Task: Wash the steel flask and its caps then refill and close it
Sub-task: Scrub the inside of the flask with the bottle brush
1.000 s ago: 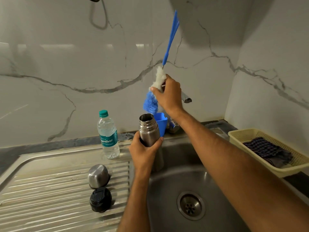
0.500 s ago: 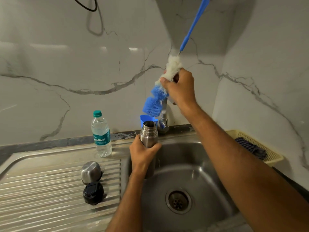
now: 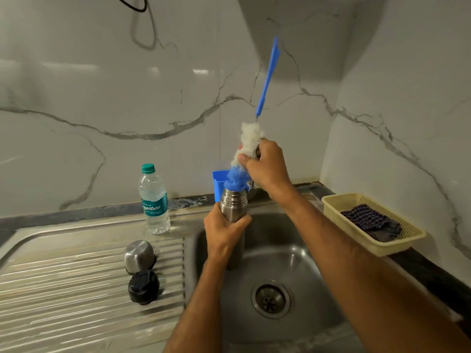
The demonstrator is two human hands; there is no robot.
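View: only the head view was given, looking down over the sink [image 3: 316, 253].
Steel flask [image 3: 234, 207]: it was held upright above the sink basin, near the left rim, with its mouth open and turned upward.
Left hand [image 3: 224, 234]: its grip was wrapped around the middle of the flask body, fingers curled, so the flask was kept steady.
Right hand [image 3: 265, 167]: its grip was pinched on the white and blue bristle part of the bottle brush [image 3: 248, 143], not on the handle.
Brush axis: the long blue handle was pointed up and a little to the right, and the blue tip was seen just at the flask mouth; if it was already inside could not be told.
Key relation: the flask mouth lay directly below the right hand, close to it, and the flask's long axis stood nearly in line with the brush. The right hand was judged the nearer one for pushing the brush down.
Steel cap [image 3: 139, 256]: it was set on the ribbed drainboard, left of the sink.
Black cap [image 3: 143, 286]: it was placed just in front of the steel cap, near it.
Water bottle [image 3: 154, 200]: it stood upright behind the caps.
Judged step: the inside scrubbing was only starting; the caps seemed not yet washed.
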